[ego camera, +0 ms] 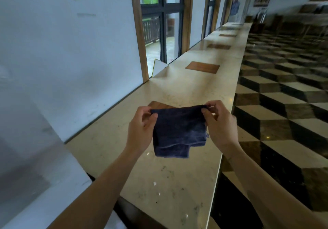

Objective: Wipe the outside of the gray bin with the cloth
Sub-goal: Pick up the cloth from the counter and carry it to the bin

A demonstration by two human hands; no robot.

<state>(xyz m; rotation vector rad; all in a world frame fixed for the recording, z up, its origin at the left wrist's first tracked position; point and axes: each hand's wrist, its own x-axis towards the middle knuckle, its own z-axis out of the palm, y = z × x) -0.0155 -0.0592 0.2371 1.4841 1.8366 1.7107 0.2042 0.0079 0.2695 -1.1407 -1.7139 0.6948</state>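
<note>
I hold the dark cloth [179,131] up over the counter [110,140], left hand [142,125] and right hand [219,124] pinching its top corners. No gray bin in sight; wiping isn't begun, I judge.

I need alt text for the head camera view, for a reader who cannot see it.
Two bare hands, left hand and right hand, hold a folded dark blue cloth by its top corners above a long pale stone counter. A white wall and windows lie left, a checkered floor right.
</note>
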